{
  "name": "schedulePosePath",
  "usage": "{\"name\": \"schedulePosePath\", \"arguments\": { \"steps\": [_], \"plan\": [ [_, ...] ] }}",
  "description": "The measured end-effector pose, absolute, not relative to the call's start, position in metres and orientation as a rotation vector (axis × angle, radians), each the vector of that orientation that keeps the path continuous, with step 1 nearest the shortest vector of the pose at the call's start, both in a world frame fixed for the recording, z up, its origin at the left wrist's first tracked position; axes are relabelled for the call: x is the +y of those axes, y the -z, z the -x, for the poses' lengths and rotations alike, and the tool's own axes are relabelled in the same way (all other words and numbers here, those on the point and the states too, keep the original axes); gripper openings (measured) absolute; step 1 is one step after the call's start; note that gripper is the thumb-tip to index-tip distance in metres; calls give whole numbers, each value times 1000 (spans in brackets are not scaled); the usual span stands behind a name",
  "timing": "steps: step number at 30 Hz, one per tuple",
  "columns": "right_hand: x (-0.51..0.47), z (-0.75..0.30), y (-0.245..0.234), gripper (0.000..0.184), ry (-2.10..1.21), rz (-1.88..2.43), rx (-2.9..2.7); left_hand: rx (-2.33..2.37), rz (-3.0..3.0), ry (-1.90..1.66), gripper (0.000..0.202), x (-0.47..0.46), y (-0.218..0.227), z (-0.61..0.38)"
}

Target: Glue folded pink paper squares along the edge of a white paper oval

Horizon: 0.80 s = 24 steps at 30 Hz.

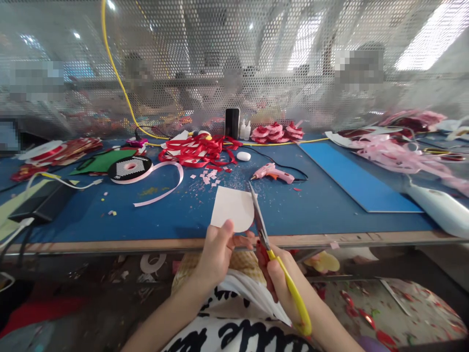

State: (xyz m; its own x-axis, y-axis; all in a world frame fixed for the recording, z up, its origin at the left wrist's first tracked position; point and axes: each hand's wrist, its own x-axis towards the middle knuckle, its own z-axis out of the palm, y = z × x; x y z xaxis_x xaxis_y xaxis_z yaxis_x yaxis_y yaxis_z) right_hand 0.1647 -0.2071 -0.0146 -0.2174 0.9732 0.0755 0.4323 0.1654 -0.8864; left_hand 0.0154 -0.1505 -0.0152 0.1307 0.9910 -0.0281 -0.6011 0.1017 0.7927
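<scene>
paper piece (232, 209) pinched in left hand (216, 254) grip | yellow scissors (273, 254) held in right hand (280, 286), blades at paper's curved edge | above blue counter (176, 215) rim

Red scissor handle (261, 253) mostly under right hand's fingers (274, 281)
</scene>
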Motion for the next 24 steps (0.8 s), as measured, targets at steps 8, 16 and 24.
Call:
{"name": "schedulePosePath", "arguments": {
  "steps": [8, 16, 24],
  "plan": [
    [-212, -170, 27, 79, -1042, 1303, -1830, 982, -923, -1215, 48, -151, 6, -19],
    [-208, -177, 11, 88, -1104, 1188, -1916, 1032, -1113, -1087, 50, -151, -9, -3],
    [-216, -192, 20, 79, -1165, 1269, -1897, 981, -1244, -903, 42, -143, -17, 18]
  ]
}}
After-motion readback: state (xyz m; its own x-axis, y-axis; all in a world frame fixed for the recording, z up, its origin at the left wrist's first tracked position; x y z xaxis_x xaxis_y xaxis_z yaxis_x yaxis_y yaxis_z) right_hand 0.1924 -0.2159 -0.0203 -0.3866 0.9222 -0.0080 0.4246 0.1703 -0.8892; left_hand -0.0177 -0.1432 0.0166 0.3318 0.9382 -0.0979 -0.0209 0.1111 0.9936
